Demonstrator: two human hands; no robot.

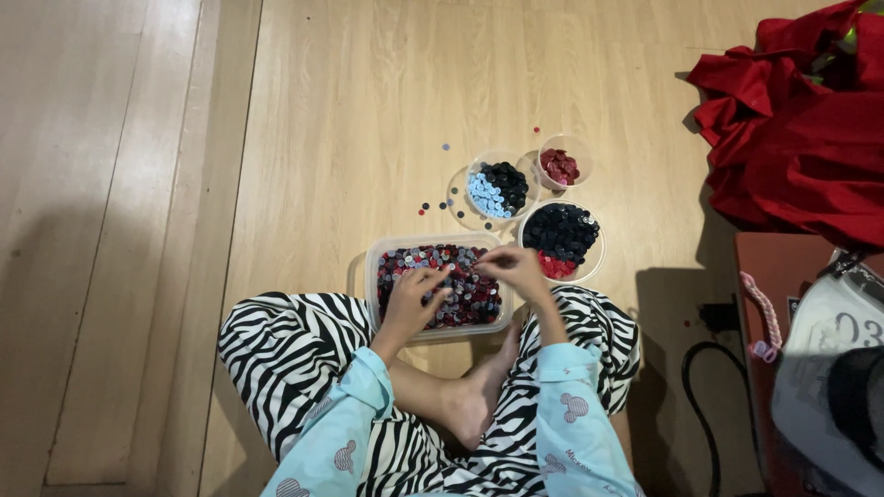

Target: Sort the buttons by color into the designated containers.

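A clear rectangular tub [372, 269] full of mixed red, black and grey buttons sits on the wood floor in front of my crossed legs. My left hand [414, 299] rests palm down in the buttons, fingers spread. My right hand [516, 269] hovers over the tub's right end with fingertips pinched together; whether a button is between them is too small to tell. Past the tub stand three round clear bowls: one with light blue and black buttons [495, 189], one with dark red buttons [562, 166], one with black and red buttons [562, 237].
A few loose buttons [433, 204] lie on the floor left of the bowls. A heap of red cloth [796, 138] lies at the upper right. A dark red surface [783, 276] with a black cable [704, 387] and a bag is at the right.
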